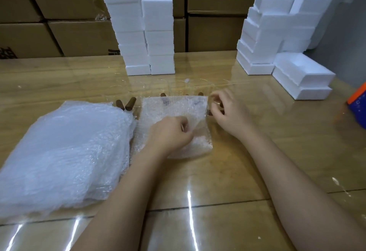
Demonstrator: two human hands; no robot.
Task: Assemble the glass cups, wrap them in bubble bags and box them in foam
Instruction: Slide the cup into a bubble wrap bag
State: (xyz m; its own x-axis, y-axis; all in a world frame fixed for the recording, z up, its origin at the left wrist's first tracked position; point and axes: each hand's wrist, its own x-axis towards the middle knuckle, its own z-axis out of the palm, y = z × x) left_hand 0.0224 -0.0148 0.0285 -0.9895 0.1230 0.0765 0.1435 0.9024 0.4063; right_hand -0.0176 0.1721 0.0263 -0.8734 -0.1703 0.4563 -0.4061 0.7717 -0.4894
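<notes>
Fingers (184,124) on the left hand (170,134) are pinching the bubble bag (174,106) on the counter (237,171), while the right hand (227,110) is curled round a glass cup (216,103).

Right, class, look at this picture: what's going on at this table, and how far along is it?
A person is packing at a glossy wooden table. The left hand pinches a flat clear bubble bag near its right edge, while the right hand grips what looks like a clear glass cup with a brown handle beside the bag, not yet inside. More cups stand behind, a thick pile of bubble bags lies left, and white foam boxes are stacked at the back.
</notes>
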